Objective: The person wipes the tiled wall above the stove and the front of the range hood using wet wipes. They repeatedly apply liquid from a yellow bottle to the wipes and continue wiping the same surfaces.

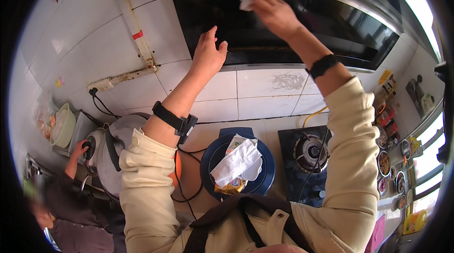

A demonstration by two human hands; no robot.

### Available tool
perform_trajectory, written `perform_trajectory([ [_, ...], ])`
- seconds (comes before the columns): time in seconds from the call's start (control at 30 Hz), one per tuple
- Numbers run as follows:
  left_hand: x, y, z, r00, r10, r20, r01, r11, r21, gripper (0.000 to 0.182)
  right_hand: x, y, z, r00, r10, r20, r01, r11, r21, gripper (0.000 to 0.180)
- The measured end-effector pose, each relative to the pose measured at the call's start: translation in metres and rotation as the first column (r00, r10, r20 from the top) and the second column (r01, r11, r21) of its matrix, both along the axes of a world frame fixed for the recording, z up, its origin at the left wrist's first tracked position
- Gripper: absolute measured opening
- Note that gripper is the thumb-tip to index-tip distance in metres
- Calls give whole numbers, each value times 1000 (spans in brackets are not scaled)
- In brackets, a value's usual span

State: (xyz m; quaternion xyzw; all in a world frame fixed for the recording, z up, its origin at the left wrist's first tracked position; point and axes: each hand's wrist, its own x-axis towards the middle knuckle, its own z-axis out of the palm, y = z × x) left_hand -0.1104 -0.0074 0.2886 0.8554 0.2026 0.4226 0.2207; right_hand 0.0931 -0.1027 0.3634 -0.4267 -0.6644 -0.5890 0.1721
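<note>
My right hand [275, 15] presses a crumpled white tissue or cloth [252, 0] against the upper part of a glossy black range hood panel [227, 15]. In front of the panel's lower left part is my left hand [209, 52], its fingers apart and nothing in them. Below my arms, a round dark blue appliance [267, 178] on the counter bears a folded white cloth or paper [236, 162], a white plastic piece [253, 171] and a gold packet [231, 186].
A gas stove [287, 153] stands right of the blue appliance, near many condiment bowls [384, 163]. At left are a large metal pot [106, 160], a green basin [73, 125] and black cables [184, 189]. Another person [81, 231] at lower left touches a lidded kettle [93, 146].
</note>
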Motion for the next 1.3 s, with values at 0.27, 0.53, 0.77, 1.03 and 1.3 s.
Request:
perform_trajectory([
  [0.27,5,-11,7,1000,-8,1,8,999,-48,48,24,-36,-13,890,21,-456,197,884,425,31],
  [0.53,30,-28,20,999,-31,13,31,999,18,48,9,-23,-10,924,-2,-382,108,961,255,29],
  [0.77,38,-34,23,1000,-12,20,11,999,43,49,7,-20,-13,837,82,-541,158,910,383,32],
  [1.03,47,-40,18,1000,-3,-6,3,999,49,50,9,-10,-42,912,25,-410,41,988,150,35],
  [1.3,44,-35,8,999,-24,44,21,997,81,48,1,-33,-13,920,146,-364,-70,974,214,27],
])
